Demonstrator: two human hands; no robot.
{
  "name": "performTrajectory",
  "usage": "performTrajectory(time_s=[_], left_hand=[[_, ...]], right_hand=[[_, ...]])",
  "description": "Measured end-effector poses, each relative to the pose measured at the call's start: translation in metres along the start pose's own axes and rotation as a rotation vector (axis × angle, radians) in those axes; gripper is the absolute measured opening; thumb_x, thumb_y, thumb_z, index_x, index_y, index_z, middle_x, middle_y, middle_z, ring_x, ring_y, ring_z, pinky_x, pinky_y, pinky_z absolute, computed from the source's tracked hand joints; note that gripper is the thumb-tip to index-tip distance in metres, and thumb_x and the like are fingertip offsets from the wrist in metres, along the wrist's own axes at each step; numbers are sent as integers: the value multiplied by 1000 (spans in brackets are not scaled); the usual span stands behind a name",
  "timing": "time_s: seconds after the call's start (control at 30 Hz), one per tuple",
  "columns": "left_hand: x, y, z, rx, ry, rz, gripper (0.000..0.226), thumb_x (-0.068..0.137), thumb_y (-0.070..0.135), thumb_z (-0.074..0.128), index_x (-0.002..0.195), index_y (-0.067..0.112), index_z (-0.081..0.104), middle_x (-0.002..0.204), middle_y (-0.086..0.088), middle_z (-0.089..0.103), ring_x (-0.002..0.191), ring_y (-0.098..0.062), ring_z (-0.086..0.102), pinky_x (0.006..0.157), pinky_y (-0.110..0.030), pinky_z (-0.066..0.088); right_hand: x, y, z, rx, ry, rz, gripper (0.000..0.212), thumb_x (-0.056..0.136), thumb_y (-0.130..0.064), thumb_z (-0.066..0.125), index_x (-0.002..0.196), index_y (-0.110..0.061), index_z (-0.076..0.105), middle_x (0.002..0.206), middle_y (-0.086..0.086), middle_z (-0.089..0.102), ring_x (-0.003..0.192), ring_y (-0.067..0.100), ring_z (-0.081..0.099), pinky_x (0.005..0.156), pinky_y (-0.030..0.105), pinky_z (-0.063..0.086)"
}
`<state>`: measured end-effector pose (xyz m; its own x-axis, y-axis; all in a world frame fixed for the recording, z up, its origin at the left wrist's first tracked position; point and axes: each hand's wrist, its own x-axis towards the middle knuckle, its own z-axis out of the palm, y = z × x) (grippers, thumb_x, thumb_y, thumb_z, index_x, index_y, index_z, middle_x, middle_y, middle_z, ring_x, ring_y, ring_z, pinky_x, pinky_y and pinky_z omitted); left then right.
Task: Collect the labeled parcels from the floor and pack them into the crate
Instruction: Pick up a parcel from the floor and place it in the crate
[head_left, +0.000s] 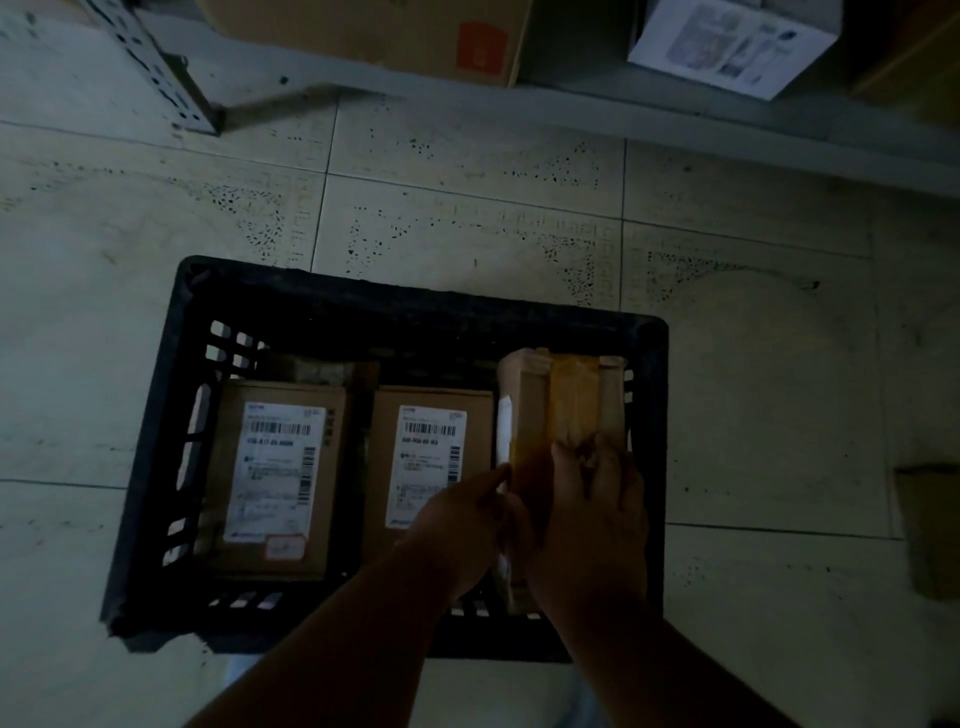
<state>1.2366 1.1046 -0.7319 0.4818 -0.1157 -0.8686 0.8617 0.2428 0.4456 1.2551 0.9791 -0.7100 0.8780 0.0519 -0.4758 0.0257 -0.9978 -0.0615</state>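
Head view: we grip a taped parcel (563, 410) standing on edge at the black crate's (156, 415) right end, right hand (592, 514) curled over it, left hand (462, 525) pinching its side. Two labeled parcels (275, 478) (426, 462) lie flat inside beside it.

The light is dim. The floor (467, 218) is pale square tiles, speckled dark and scuffed. At upper left a perforated metal post (150, 62) meets the floor. Along the top edge sit a brown carton (374, 36) with an orange patch and, at upper right, a white printed box (737, 41).
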Motion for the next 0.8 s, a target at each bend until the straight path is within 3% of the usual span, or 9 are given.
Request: performTrajectory(time_s=[0.1, 0.17, 0.27, 0.37, 0.43, 0.53, 0.6, 0.7, 0.8], left_hand=[[-1, -3, -2, 295, -9, 93, 23, 99, 29, 48, 99, 41, 67, 93, 4, 74, 86, -10, 71, 83, -34, 59], [1, -10, 3, 279, 19, 142, 18, 94, 31, 52, 106, 29, 65, 102, -3, 73, 90, -11, 71, 85, -37, 58], [-4, -14, 8, 140, 46, 203, 31, 101, 30, 44, 100, 17, 72, 100, -9, 75, 80, -7, 73, 61, -22, 58], [-2, -20, 18, 57, 72, 169, 31, 100, 41, 46, 118, 23, 64, 105, 2, 74, 98, -14, 71, 80, -32, 59], [0, -23, 17, 177, 31, 188, 44, 89, 51, 52, 123, 26, 61, 112, -3, 70, 106, -23, 68, 88, -42, 56], [8, -18, 11, 537, -53, 250, 23, 97, 38, 54, 115, 29, 63, 102, 1, 72, 89, -11, 71, 71, -23, 58], [18, -13, 10, 838, 64, 177, 19, 95, 35, 57, 113, 30, 60, 104, 2, 68, 89, -11, 68, 78, -28, 57], [18, -5, 15, 1028, 266, 182, 25, 95, 31, 57, 119, 25, 55, 112, 0, 63, 93, -11, 64, 84, -33, 56], [16, -12, 27, 1019, 258, 212, 42, 96, 36, 54, 132, 30, 34, 110, -1, 63, 91, -13, 66, 78, -36, 58]], right_hand=[[3, 3, -6, -11, 28, -26, 91, 73, -80, 49, 148, -30, 35, 157, 14, 20, 138, 38, 23, 107, 53, 32], [8, 3, -7, 70, 66, 11, 94, 68, -80, 56, 146, -32, 36, 153, 11, 24, 134, 33, 26, 104, 49, 34], [16, 2, -14, 112, 134, 19, 90, 68, -75, 60, 144, -33, 35, 150, 9, 27, 132, 30, 27, 102, 46, 36], [15, 7, -16, 41, 119, -6, 83, 76, -71, 57, 146, -32, 34, 150, 9, 27, 130, 30, 26, 103, 44, 35], [9, 10, -13, -21, 17, -37, 81, 83, -67, 53, 150, -32, 27, 156, 10, 17, 136, 31, 21, 108, 45, 32], [-4, 17, 1, -127, -137, -121, 78, 88, -57, 55, 152, -33, 17, 161, 9, 0, 144, 34, 10, 115, 47, 25], [-8, 21, 8, -101, -180, -145, 83, 88, -55, 57, 153, -35, 10, 161, 6, -3, 146, 33, 8, 115, 45, 23], [-7, 24, 14, -72, -311, -143, 73, 96, -46, 51, 155, -32, 10, 161, 5, 6, 144, 28, 20, 115, 39, 29], [0, 24, 24, 51, -476, -99, 53, 104, -34, 41, 153, -24, 23, 159, 7, 25, 142, 22, 31, 116, 37, 30]])
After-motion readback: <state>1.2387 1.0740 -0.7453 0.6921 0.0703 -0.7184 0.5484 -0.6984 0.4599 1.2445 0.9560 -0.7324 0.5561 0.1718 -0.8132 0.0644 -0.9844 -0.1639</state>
